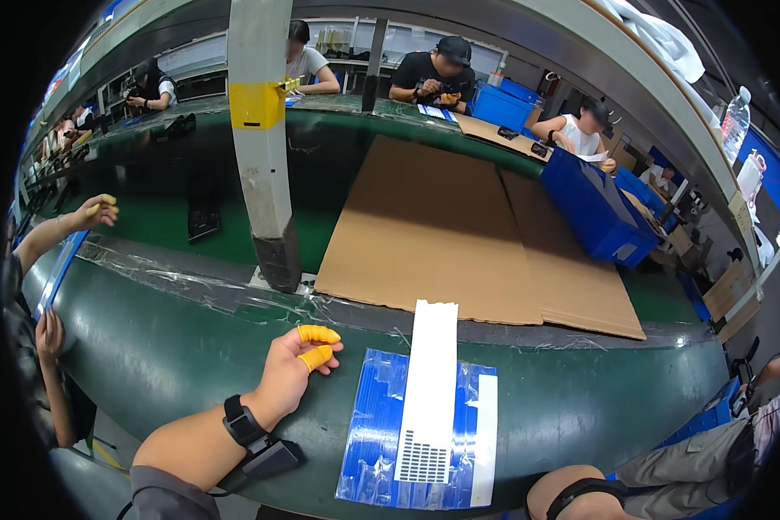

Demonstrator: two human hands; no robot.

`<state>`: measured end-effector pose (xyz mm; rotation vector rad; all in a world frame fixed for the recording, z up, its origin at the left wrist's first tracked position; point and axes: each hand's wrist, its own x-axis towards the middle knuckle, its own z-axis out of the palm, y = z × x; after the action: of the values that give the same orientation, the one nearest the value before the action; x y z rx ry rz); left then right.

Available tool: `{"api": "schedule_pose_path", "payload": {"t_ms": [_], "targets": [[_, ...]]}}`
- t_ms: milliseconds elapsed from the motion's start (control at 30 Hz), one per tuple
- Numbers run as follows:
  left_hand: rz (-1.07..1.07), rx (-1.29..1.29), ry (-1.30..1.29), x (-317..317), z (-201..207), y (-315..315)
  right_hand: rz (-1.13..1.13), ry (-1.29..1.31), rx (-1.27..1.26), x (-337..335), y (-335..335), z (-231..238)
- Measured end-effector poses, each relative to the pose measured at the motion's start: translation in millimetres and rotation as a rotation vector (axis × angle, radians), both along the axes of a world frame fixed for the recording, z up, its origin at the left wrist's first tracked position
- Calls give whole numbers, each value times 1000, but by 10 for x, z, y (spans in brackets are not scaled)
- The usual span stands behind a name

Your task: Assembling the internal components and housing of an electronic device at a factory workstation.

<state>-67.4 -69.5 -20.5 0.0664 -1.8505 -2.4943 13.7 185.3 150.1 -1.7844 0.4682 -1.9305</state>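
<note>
My left hand hovers over the green bench, just left of a blue corrugated sheet covered with clear film. Yellow finger cots cover its thumb and forefinger, which are slightly apart with nothing between them. A black strap wraps the wrist. A long white strip lies lengthwise on the blue sheet, with a grid of small dark parts at its near end. A narrower white strip lies along the sheet's right edge. My right hand is out of the picture.
Brown cardboard sheets lie on the green belt beyond the bench. A grey post with a yellow band rises at the belt's near edge. A blue bin stands to the right. Co-workers sit at my left, at my right and across the belt.
</note>
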Motion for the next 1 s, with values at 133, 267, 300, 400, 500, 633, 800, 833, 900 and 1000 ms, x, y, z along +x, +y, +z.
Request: {"api": "schedule_pose_path", "payload": {"t_ms": [133, 267, 300, 400, 500, 633, 800, 833, 900, 1000], "targets": [[11, 4, -4, -8, -21, -36, 86, -86, 9, -12, -38, -52], [11, 17, -4, -29, 10, -8, 82, -34, 34, 38, 27, -73], [10, 18, 1, -32, 6, 0, 80, -29, 35, 20, 39, -45], [-1, -18, 28, -36, -7, 0, -1, 70, -23, -31, 50, 42], [19, 8, -27, 16, -70, -9, -32, 91, -60, -42, 59, 57], [17, 15, -5, 42, -22, 3, 13, 28, -72, 90, 87, 44], [32, 19, -23, 55, -13, -55, 60, 25, 57, 101, 130, -85], [24, 17, -11, 31, -15, -33, 21, 57, 22, 64, 119, -29], [18, 5, 5, -10, -31, -26, -14, 72, -10, -69, 119, 46], [26, -6, 2, -79, -33, -13, -53, 319, 45, -422, 369, 134]]}}
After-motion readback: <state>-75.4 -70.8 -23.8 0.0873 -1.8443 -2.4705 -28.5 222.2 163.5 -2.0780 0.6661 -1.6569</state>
